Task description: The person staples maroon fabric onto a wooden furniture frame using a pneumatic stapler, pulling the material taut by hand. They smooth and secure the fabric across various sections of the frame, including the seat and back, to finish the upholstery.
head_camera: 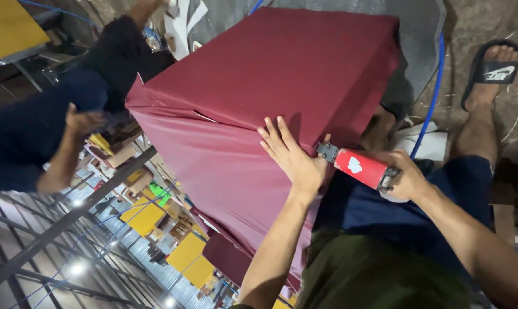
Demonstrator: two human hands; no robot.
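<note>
Maroon fabric covering a large box-shaped cushion or furniture piece [270,97] fills the middle of the view, stretched smooth over the top face and pulled down over the near side, with a small slit-like fold showing along the front edge. It sits just in front of the person's knees, on a rough grey floor [482,23].

Beside it on the left, another person in dark blue clothing [36,131] bends in close, one bare hand [84,121] hanging loosely near the block's corner.

Next in size, the wearer's blue shorts and bare leg run up to a foot in a black slide sandal [493,66] at the upper right. A thin blue hose [433,97] curves along the floor past the block's right side.

The left hand [290,157] lies flat and open, fingers spread, pressing the cloth against the near side. The right hand [407,180] is closed around a red cylindrical stapler-like tool [359,167], probably pneumatic, though its back end is hidden. Its grey metal nose [326,151] touches the fabric just beside the left thumb.
</note>
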